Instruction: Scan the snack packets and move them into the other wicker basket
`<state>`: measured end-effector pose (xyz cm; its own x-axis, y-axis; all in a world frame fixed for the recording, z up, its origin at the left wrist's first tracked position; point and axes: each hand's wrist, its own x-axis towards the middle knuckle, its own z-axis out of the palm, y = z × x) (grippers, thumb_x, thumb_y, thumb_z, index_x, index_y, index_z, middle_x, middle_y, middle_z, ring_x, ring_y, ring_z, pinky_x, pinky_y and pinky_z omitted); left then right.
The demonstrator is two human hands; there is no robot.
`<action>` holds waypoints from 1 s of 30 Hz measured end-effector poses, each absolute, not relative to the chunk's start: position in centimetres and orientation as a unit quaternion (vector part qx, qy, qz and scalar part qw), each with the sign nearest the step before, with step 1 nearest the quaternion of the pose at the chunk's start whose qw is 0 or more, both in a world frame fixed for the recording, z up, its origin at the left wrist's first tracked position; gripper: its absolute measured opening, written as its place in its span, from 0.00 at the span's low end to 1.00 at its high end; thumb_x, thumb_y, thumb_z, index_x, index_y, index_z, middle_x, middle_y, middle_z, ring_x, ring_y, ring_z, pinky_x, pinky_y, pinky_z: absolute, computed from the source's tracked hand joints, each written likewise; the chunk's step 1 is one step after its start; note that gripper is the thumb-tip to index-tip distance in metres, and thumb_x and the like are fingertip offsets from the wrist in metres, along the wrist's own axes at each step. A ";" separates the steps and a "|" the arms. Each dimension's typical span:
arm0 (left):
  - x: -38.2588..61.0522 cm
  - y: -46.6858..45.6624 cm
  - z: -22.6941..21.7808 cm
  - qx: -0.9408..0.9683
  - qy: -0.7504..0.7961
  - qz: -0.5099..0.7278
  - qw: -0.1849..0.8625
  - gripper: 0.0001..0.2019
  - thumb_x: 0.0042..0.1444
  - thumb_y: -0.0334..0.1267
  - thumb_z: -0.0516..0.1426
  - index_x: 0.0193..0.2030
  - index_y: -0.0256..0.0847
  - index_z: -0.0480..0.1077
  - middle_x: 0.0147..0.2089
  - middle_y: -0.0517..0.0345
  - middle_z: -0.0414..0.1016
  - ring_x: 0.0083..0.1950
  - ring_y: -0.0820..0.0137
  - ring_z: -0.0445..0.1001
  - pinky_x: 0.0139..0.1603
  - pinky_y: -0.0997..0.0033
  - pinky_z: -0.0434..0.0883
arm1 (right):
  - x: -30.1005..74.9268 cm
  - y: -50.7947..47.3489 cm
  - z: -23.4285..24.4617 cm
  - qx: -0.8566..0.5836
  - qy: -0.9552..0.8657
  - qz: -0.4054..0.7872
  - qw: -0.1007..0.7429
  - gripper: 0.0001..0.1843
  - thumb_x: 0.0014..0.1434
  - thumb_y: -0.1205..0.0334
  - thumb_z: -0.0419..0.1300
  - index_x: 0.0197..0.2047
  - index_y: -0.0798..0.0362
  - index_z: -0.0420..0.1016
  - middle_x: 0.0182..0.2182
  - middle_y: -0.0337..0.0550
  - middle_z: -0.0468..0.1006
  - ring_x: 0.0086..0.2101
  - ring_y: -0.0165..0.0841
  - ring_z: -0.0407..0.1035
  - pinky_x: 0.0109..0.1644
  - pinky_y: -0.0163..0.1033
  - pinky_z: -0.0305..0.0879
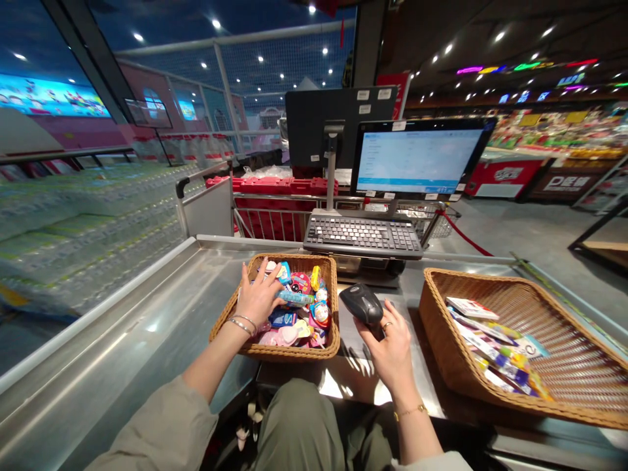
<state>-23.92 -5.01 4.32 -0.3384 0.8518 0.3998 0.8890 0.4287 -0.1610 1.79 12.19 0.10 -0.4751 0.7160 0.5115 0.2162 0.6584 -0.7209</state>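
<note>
My left hand [258, 296] reaches into a small wicker basket [328, 340] filled with several colourful packets, and its fingers close on a light blue packet [294, 298]. My right hand [391, 343] grips a black handheld barcode scanner [362, 303] just right of that basket, above the steel counter [147, 333]. A bracelet sits on each wrist.
A larger wicker basket [564, 386] at right holds several flat packets [495, 347]. Behind stand a keyboard [363, 234], a lit screen [417, 160] and a second monitor's back [314, 124]. Red shopping carts [279, 209] lie beyond; stacked water bottles [73, 229] fill the left.
</note>
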 end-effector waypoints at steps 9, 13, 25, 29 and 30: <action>-21.8 -3.2 5.5 -0.538 -0.804 -0.089 0.237 0.09 0.54 0.43 0.64 0.41 0.45 0.75 0.69 0.54 0.63 0.74 0.45 0.49 0.67 0.22 0.39 | 2.1 12.3 0.2 -0.297 -0.804 0.292 0.425 0.19 0.57 0.44 0.59 0.41 0.50 0.79 0.48 0.48 0.79 0.61 0.48 0.61 0.63 0.61 0.55; -21.2 -2.4 5.9 -0.540 -0.799 -0.102 0.244 0.07 0.57 0.42 0.62 0.40 0.45 0.75 0.68 0.54 0.64 0.73 0.45 0.50 0.67 0.22 0.41 | 2.2 12.4 0.2 -0.298 -0.803 0.291 0.426 0.19 0.57 0.45 0.60 0.41 0.50 0.79 0.48 0.48 0.79 0.61 0.48 0.60 0.64 0.60 0.55; -20.2 -0.7 6.2 -0.549 -0.784 -0.145 0.252 0.08 0.57 0.44 0.62 0.40 0.45 0.75 0.68 0.53 0.65 0.74 0.46 0.47 0.69 0.23 0.36 | 2.3 12.3 0.5 -0.276 -0.810 0.271 0.440 0.15 0.58 0.48 0.61 0.41 0.50 0.79 0.48 0.48 0.79 0.61 0.48 0.61 0.64 0.61 0.54; -20.0 -0.2 6.4 -0.544 -0.787 -0.146 0.250 0.09 0.56 0.44 0.63 0.40 0.45 0.76 0.67 0.53 0.65 0.74 0.46 0.48 0.69 0.24 0.37 | 2.4 12.3 0.5 -0.271 -0.811 0.263 0.447 0.16 0.58 0.49 0.61 0.43 0.50 0.78 0.48 0.49 0.79 0.61 0.48 0.61 0.64 0.62 0.54; -20.0 -0.1 6.4 -0.545 -0.787 -0.146 0.250 0.09 0.55 0.44 0.63 0.40 0.45 0.76 0.67 0.53 0.66 0.74 0.46 0.48 0.69 0.24 0.37 | 2.4 12.3 0.5 -0.272 -0.812 0.261 0.446 0.16 0.58 0.49 0.61 0.43 0.50 0.78 0.48 0.49 0.79 0.61 0.48 0.61 0.64 0.62 0.53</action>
<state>-19.98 -0.12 6.42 -0.2806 0.7846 0.5529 0.9306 0.3634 -0.0433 2.38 12.29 0.54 -0.4540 0.6737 0.5831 0.2081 0.7165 -0.6658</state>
